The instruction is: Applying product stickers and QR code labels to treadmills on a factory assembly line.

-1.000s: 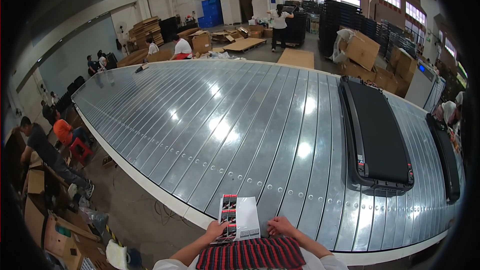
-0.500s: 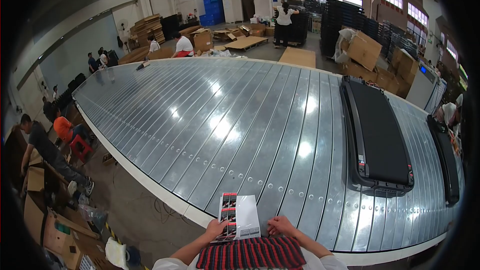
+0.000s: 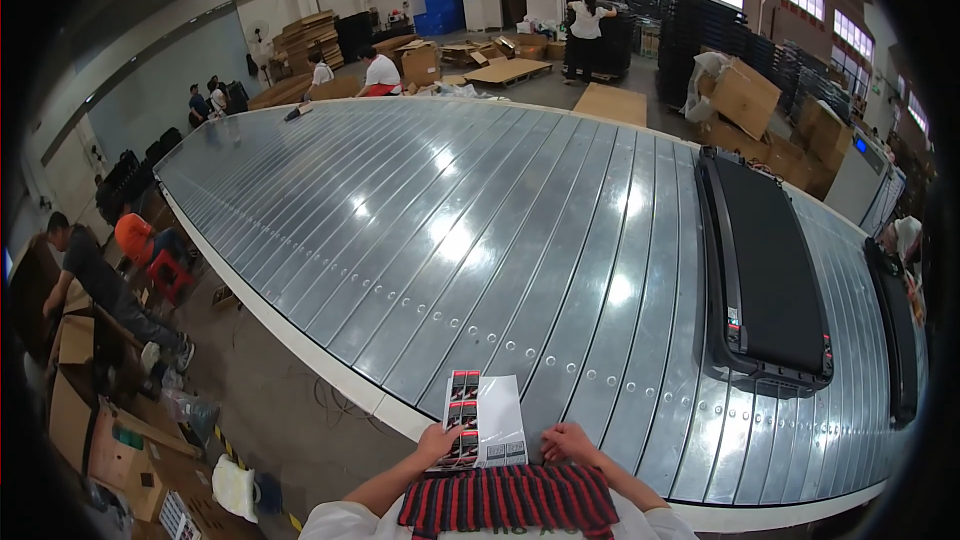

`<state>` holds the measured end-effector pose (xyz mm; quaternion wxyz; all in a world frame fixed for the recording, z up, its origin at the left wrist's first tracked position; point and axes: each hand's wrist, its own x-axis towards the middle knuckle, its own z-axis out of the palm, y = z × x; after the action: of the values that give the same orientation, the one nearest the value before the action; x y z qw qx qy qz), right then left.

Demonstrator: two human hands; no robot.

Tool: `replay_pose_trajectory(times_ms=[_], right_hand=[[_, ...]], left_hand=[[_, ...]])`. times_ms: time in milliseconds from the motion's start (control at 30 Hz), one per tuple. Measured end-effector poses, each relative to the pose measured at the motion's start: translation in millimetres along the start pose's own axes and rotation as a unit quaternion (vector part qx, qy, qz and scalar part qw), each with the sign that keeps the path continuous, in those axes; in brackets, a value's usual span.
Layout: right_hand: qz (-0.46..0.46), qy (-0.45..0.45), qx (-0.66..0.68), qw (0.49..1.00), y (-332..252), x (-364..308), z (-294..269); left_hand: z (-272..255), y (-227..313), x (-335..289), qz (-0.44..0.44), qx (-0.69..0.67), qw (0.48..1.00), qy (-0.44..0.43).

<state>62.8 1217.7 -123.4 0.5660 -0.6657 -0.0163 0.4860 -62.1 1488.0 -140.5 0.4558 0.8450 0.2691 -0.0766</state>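
Observation:
My left hand is closed on the left edge of a stack of label sheets, its thumb over the red-and-black printed labels. A white sheet with small print blocks at its lower end lies beside those labels. The sheets are just above or on the near edge of the metal-slat conveyor; I cannot tell which. To the right of the sheets, apart from them, my right hand has its fingers curled in. Whether anything small is between them does not show.
A long black flat-topped unit lies across the conveyor on the right, with another black unit beyond it. Cartons and two people are on the left. More people, cardboard and black stacks stand behind the conveyor.
The view has tilted and shifted slightly, so the conveyor and black unit appear a little farther right. My left hand still holds the label sheets; my right hand stays curled beside them.

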Motion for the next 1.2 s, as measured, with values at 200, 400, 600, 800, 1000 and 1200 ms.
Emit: replay_pose_trajectory(times_ms=[200,400,600,800,1000,1200], right_hand=[[-0.010,-0.003,0.014,1.000,3,0,-1],[-0.010,-0.005,0.007,1.000,0,1,0],[-0.012,-0.003,0.010,1.000,3,1,-1],[-0.010,-0.006,0.001,1.000,5,4,-3],[0.003,-0.002,0.000,1.000,2,3,-2],[0.004,-0.005,0.007,1.000,3,7,3]], left_hand=[[1,0,1,0.006,-0.009,1.000,0.006],[14,-32,18,-0.025,-0.037,0.999,0.000],[14,-32,18,0.010,0.007,1.000,0.025],[20,-40,23,0.015,-0.032,0.999,0.017],[21,-40,23,0.008,-0.039,0.999,0.018],[11,-38,22,0.021,0.003,0.999,0.028]])
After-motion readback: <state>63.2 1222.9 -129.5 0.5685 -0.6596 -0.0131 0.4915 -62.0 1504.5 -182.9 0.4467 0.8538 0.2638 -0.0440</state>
